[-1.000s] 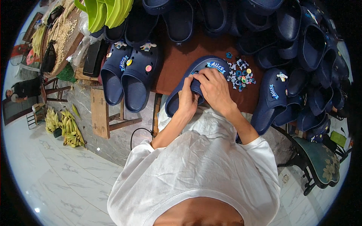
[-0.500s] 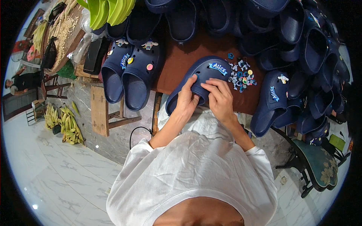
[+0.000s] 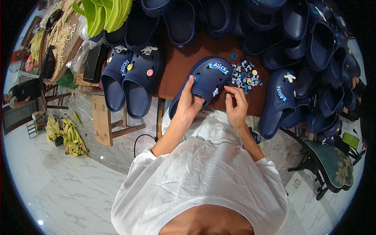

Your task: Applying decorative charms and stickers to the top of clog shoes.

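A navy clog (image 3: 200,87) lies tilted on the table edge, held by my left hand (image 3: 188,102). The thumb rests on its outer side and the other fingers reach into the foot opening. On the clog's top sit a blue banner-shaped charm (image 3: 218,67), a small blue flower charm (image 3: 196,78) near my thumb, and a little white-and-blue charm (image 3: 215,92) on the right side. My right hand (image 3: 237,110) hovers just right of the clog, thumb and fingers apart, nothing visible in it. Beyond it lies a pile of small shoe charms (image 3: 247,75).
The brown tabletop (image 3: 178,64) is ringed by many navy clogs. A decorated pair (image 3: 135,84) stands left, another decorated clog (image 3: 277,103) right. Green slippers (image 3: 107,15) are at the upper left. A wooden stool (image 3: 102,119), corn cobs (image 3: 72,135) and a person (image 3: 24,93) are further left.
My right hand has come off the clog and moved right, its fingers now spread. The small white-and-blue charm now shows on the clog's side. My left hand keeps its hold.
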The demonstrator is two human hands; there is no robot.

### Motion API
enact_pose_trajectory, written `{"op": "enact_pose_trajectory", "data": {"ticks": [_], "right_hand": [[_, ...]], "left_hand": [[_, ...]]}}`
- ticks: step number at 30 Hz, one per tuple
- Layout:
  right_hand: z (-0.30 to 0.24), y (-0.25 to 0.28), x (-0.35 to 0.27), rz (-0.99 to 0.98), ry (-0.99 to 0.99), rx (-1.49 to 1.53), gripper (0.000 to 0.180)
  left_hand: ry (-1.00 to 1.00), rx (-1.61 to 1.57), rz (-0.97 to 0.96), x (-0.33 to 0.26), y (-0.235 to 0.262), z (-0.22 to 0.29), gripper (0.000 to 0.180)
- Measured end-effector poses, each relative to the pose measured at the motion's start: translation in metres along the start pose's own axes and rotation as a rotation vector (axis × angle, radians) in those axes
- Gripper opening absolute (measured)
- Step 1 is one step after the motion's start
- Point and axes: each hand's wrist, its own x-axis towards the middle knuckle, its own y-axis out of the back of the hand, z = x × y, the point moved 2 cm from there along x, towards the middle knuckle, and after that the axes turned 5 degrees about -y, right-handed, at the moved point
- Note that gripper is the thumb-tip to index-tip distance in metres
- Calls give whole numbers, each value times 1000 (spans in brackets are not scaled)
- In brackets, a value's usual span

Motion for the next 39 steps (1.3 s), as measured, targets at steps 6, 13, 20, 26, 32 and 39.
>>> {"op": "enact_pose_trajectory", "data": {"ticks": [6, 13, 20, 26, 32, 39], "right_hand": [[-1, 2, 23, 29, -60, -23, 25], [-3, -5, 68, 50, 119, -174, 27], [0, -17, 85, 36, 185, -211, 22], [-1, -23, 88, 46, 192, -219, 18], [9, -10, 76, 95, 122, -43, 14], [1, -9, 16, -17, 6, 62, 21]], "left_hand": [[31, -17, 11, -3, -1, 3, 46], [-17, 15, 76, -3, -2, 1, 47], [-9, 23, 29, 5, 6, 1, 43], [-5, 20, 5, 2, 5, 4, 37], [-38, 9, -139, -9, 10, 1, 41], [-178, 416, -357, -14, 34, -7, 46]]}}
